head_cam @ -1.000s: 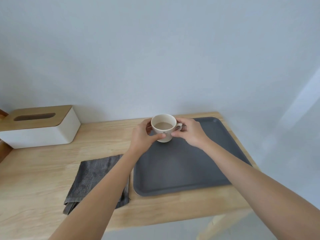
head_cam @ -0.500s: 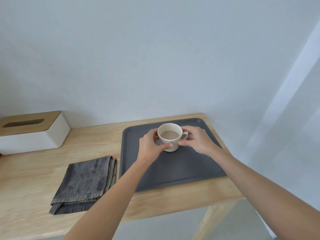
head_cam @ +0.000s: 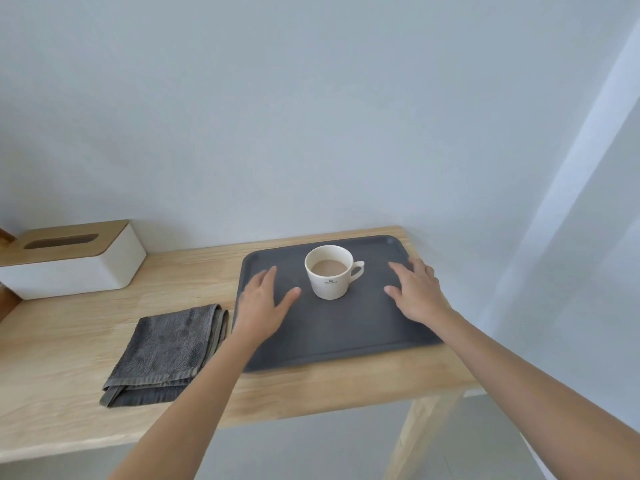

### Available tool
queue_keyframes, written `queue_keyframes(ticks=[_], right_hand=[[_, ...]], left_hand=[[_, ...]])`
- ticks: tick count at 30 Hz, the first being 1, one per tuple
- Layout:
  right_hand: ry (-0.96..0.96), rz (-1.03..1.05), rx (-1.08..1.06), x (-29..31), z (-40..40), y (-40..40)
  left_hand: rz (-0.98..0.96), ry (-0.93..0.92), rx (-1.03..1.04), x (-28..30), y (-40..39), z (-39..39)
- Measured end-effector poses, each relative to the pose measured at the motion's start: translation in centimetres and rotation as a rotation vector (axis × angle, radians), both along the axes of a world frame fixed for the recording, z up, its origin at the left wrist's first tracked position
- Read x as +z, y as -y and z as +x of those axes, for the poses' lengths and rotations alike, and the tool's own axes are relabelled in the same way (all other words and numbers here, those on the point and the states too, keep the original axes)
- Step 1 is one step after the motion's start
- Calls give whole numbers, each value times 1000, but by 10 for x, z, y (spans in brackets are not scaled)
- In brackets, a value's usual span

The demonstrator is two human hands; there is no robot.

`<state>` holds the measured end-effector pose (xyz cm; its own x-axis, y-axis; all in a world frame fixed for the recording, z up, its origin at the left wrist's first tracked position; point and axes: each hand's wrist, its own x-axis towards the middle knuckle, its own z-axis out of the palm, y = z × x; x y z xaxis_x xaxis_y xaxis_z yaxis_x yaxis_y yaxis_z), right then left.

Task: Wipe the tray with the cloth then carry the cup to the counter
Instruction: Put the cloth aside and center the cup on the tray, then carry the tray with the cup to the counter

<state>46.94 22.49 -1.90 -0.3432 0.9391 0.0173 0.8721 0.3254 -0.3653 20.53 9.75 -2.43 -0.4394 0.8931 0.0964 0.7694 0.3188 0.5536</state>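
Note:
A cream cup (head_cam: 329,277) holding a pale brown drink stands upright on the dark grey tray (head_cam: 339,337), toward its far side, handle pointing right. My left hand (head_cam: 263,304) hovers over the tray's left part, fingers spread, a short gap from the cup. My right hand (head_cam: 415,292) is spread over the tray's right part, also apart from the cup. Neither hand holds anything. A folded dark grey cloth (head_cam: 166,355) lies on the wooden table (head_cam: 69,375) just left of the tray.
A white tissue box with a wooden lid (head_cam: 69,261) stands at the table's back left. A plain wall runs behind the table. The table's right edge and front edge lie close to the tray, with a wooden leg (head_cam: 419,438) below.
Both hands have let go of the cup and moved outward to either side. The cup now stands free on the tray. The view has shifted slightly.

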Motion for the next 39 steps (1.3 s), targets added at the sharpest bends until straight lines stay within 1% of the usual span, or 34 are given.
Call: queue_keyframes(ticks=[1, 3, 5, 8, 13, 18, 25, 30, 34, 39], right_hand=[[28, 4, -34, -3, 7, 0], [38, 19, -84, -7, 18, 2], [5, 21, -99, -9, 23, 4], [19, 27, -97, -8, 23, 8], [147, 66, -101, -7, 24, 11], [146, 46, -125, -3, 31, 16], [79, 19, -268, 6, 72, 38], [23, 44, -431, 16, 127, 66], [-12, 73, -579, 27, 185, 98], [-85, 83, -779, 36, 281, 155]], left_hand=[[-44, -75, 69, -2, 6, -7], [-141, -158, 175, -7, 15, -18], [-200, -210, 220, -11, 19, -24], [-201, -275, 225, -13, 19, -24], [-196, -247, 172, -14, 18, -27], [-175, -231, 137, -17, 17, -32], [-92, -169, -33, -3, -9, -10], [-47, -208, -208, 12, -43, 30], [-9, -161, -376, 22, -64, 91], [38, -138, -580, 28, -81, 203]])
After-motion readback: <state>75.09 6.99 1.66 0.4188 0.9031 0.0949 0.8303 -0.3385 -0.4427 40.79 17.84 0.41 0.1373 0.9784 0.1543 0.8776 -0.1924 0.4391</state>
